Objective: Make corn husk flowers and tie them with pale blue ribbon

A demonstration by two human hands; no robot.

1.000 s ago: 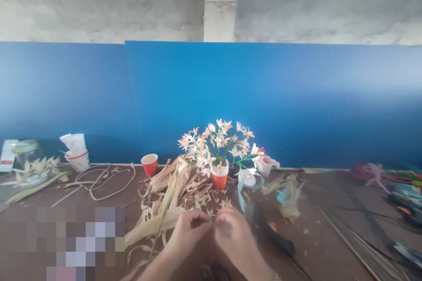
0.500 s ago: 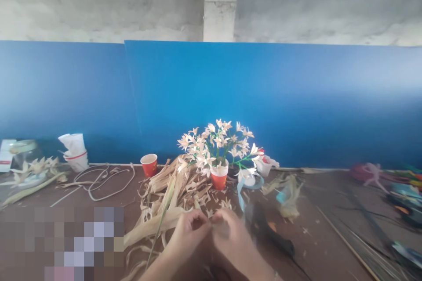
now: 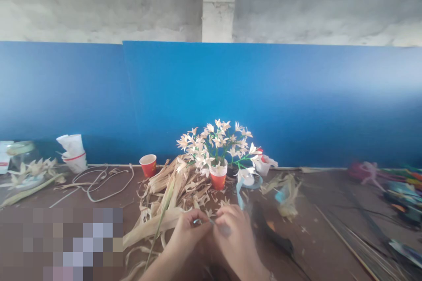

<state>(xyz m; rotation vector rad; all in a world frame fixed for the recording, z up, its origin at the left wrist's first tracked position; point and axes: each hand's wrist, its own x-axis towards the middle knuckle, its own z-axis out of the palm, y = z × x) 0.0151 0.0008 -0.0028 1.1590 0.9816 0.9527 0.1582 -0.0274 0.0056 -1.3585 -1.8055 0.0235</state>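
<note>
In the head view, my left hand and right hand meet at the fingertips over the tabletop. Between them is a pale sliver, pinched in the left; I can't tell what it is, nor how firmly the right grips. I judge this step to be fine fingertip work, so the next move calls for a light, steady pinch. Just beyond lies a loose flower, husks spread to the left, a black tool to the right.
</note>
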